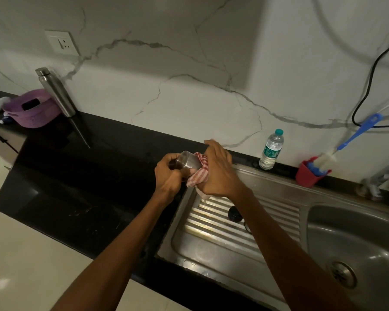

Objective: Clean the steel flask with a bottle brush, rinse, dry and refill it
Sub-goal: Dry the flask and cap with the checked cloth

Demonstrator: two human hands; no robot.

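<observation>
A: Where is the steel flask (186, 163)?

B: Held in the air between both hands, above the edge where the black table (76, 176) meets the sink's drainboard (234, 223). Left hand (169, 178) is closed around the near end. Right hand (218, 173) grasps a red-and-white striped cloth (198, 176) wrapped over the other end.

A: Why held that way?

B: My reading: the drying step. One hand steadies the body, the other presses and likely turns the cloth around it. Keeping it over the drainboard would let drips fall on steel, not on the table.

A: Axis?

B: Near horizontal, running left to right, tilted slightly. One round end faces up-left toward the camera; the far end is hidden in the cloth. Whether the visible end is mouth or base, I cannot tell.

A: The rest?

B: Bottle brush (346, 144) stands in a red cup (308, 175) at the wall, handle leaning up-right, parked out of reach, so scrubbing looks done. Plastic water bottle (271, 150) stands upright just behind the drainboard, likely for the refill. A small black cap (235, 214) lies on the drainboard ribs, possibly the flask's lid. A second, taller steel bottle (55, 93) stands far left beside a purple basket (32, 111).
</observation>
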